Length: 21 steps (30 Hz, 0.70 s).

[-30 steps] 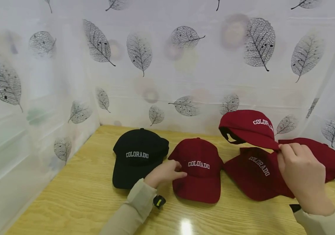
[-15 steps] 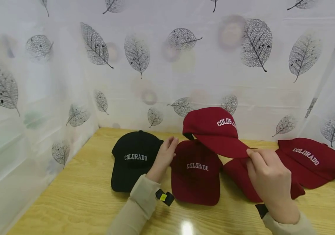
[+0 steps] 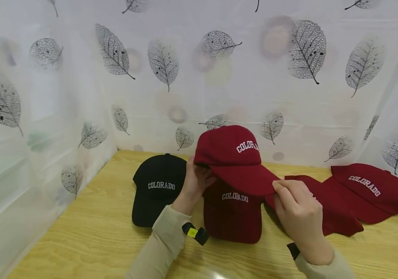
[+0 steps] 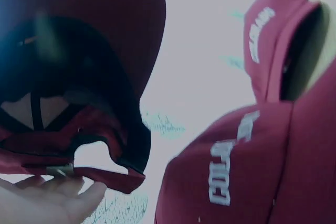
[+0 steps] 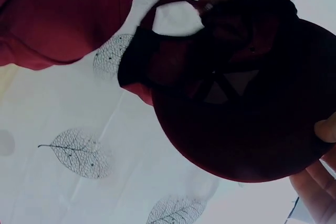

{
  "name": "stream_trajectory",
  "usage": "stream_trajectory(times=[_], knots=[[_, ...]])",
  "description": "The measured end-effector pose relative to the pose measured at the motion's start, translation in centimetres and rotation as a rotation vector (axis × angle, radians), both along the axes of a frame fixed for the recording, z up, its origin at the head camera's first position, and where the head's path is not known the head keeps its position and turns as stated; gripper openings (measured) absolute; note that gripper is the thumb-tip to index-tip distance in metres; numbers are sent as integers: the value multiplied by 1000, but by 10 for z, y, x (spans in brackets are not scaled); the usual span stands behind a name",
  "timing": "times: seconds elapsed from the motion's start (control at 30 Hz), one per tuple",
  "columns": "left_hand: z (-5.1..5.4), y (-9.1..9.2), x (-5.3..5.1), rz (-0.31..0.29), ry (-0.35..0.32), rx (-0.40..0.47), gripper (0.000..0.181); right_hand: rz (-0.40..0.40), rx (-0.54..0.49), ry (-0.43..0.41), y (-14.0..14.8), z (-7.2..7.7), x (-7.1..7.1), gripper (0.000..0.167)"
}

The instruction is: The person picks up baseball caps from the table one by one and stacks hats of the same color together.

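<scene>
A dark red baseball cap [image 3: 228,145] with white COLORADO lettering is held up, tilted, above another red cap [image 3: 232,221] on the table. My right hand [image 3: 300,219] pinches the edge of its brim, with the thumb [image 5: 326,129] on the underside. At the cap's back, my left hand [image 3: 190,188] holds the lower rim next to the adjuster strap [image 4: 113,178]. The lifted cap's dark inside shows in both wrist views. Close by on the left, a black cap [image 3: 158,193] sits on the table, partly covered by my left hand.
Two more red caps lie on the right: one [image 3: 338,209] partly hidden by my right hand, and one [image 3: 377,190] farthest right, overlapping it. Leaf-patterned sheeting [image 3: 164,23] hangs behind and beside the wooden table [image 3: 90,236].
My right hand has carried the red cap leftward from above the right-hand caps. The left hand has risen from beside the middle red cap to the lifted cap's back rim.
</scene>
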State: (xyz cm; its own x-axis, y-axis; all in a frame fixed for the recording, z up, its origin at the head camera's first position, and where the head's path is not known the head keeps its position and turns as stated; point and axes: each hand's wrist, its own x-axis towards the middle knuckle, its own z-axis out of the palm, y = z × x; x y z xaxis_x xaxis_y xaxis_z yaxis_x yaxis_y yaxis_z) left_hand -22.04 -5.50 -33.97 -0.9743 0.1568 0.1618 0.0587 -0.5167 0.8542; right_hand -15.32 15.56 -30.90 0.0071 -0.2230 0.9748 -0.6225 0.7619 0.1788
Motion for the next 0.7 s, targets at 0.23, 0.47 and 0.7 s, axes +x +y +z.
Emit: stream_trajectory(times=[0.23,0.47,0.7], knots=[[8,1,11,-155,88,171,59,13,69,-22,-8,-5,-2,28],[15,4,19,-167,50,192,22,32,123,-33,-12,-15,-6,28],[18,1,18,-70,-3,209,27,97,235,-264,-7,-24,-12,32]])
